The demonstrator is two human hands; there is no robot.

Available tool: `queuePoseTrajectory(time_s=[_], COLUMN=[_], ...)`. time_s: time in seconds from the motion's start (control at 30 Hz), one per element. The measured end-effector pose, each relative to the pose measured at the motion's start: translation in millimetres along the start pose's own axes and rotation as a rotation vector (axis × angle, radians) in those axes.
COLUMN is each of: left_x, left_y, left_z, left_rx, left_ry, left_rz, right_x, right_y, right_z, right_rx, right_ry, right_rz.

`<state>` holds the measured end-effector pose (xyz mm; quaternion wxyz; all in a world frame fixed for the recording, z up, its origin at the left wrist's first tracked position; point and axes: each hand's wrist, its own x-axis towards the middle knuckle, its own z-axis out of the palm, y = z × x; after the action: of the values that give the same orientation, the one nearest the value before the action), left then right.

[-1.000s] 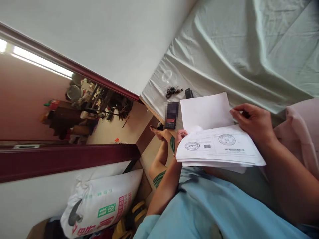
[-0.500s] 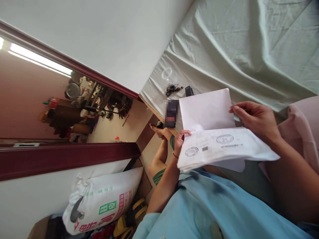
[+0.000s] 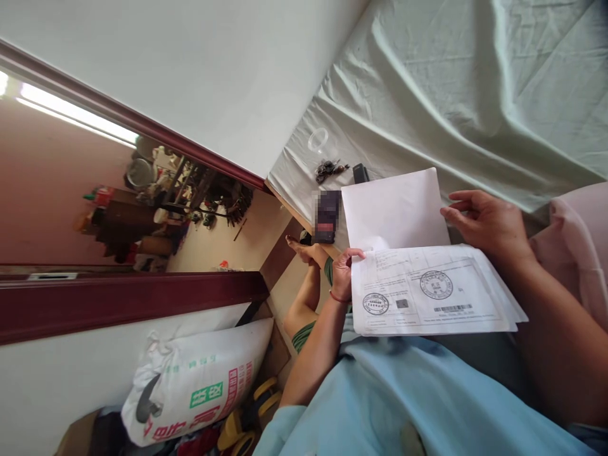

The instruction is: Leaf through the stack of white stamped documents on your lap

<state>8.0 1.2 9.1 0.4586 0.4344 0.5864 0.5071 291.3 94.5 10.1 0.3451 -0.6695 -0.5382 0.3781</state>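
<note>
A stack of printed papers (image 3: 418, 307) with round stamps and a barcode lies across my lap, its sheets fanned a little at the right end. My left hand (image 3: 342, 272) is closed on the stack's left edge, thumb on top; its other fingers are partly hidden. Just beyond the stack, a blank white sheet (image 3: 392, 209) lies with its near edge against the printed papers. My right hand (image 3: 489, 228) hovers by the blank sheet's right edge. Its fingers are loosely bent and apart, with nothing seen between them.
On the pale bed sheet (image 3: 427, 95) are a clear plastic cup (image 3: 319, 140), a bunch of keys (image 3: 329, 170), a small black object (image 3: 360, 173) and a dark, partly blurred item (image 3: 325, 218). Pink cloth (image 3: 579, 240) lies at right. A white sack (image 3: 199, 380) leans below the doorway.
The stack of papers has come down flatter, its printed face now turned more toward me. My right hand's fingers have parted beside the blank sheet. My left hand keeps its hold.
</note>
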Motion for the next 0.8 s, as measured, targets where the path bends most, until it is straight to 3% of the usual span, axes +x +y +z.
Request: queuePoseTrajectory(time_s=[0.33, 0.63, 0.8], left_x=[0.1, 0.5, 2.7], left_y=[0.8, 1.0, 0.6], left_z=[-0.7, -0.1, -1.0], left_rx=[0.026, 0.054, 0.047], left_ry=[0.013, 0.039, 0.062], left_rz=[0.01, -0.016, -0.028], right_x=[-2.5, -12.7, -18.8], right_y=[-8.4, -15.8, -18.7], right_z=[-5.5, -7.3, -10.4], right_rx=[-0.084, 0.194, 0.51], right_ry=[-0.137, -0.107, -0.321], right_rz=[0.006, -0.133, -0.009])
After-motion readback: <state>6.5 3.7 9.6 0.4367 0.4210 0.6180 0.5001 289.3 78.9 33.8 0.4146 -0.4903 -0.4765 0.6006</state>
